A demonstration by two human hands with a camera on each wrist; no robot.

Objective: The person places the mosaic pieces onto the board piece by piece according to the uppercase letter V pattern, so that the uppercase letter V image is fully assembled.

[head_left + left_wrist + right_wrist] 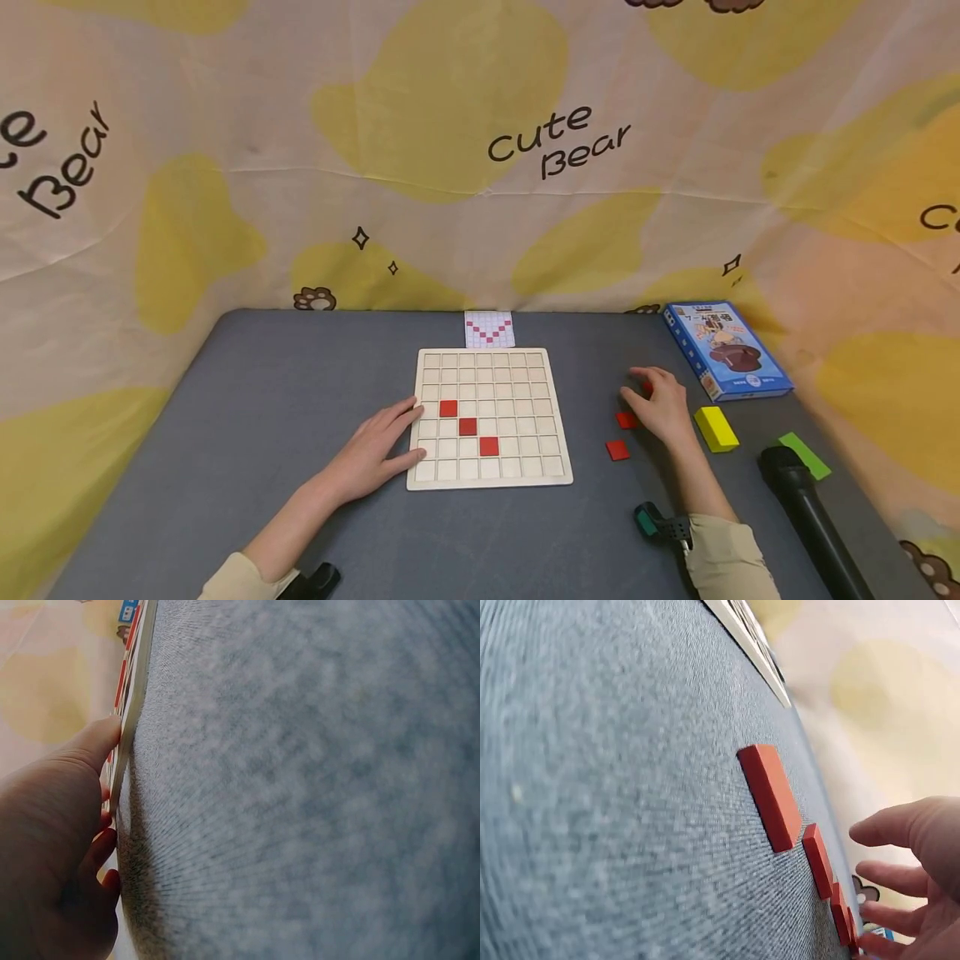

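A cream square grid board (pixel 517 482) lies on the grey table, with three red square tiles (pixel 468 427) set in a diagonal of its cells. My left hand (pixel 367 454) rests at the board's left edge, thumb and fingertips touching the rim; the left wrist view shows the thumb (pixel 101 742) against that edge. To the right of the board, loose red tiles (pixel 618 451) lie in a row. Over the far end of this row is my right hand (pixel 662 406), fingers apart and loosely bent. In the right wrist view, several tiles (pixel 769 799) lie beside its fingers, none between them.
Behind the board stands a small pattern card (pixel 490 330) with pink squares in a V. At the right are a blue box (pixel 727 350), a yellow block (pixel 717 429), a green piece (pixel 806 455) and a black microphone (pixel 813 525). A patterned cloth backs the table.
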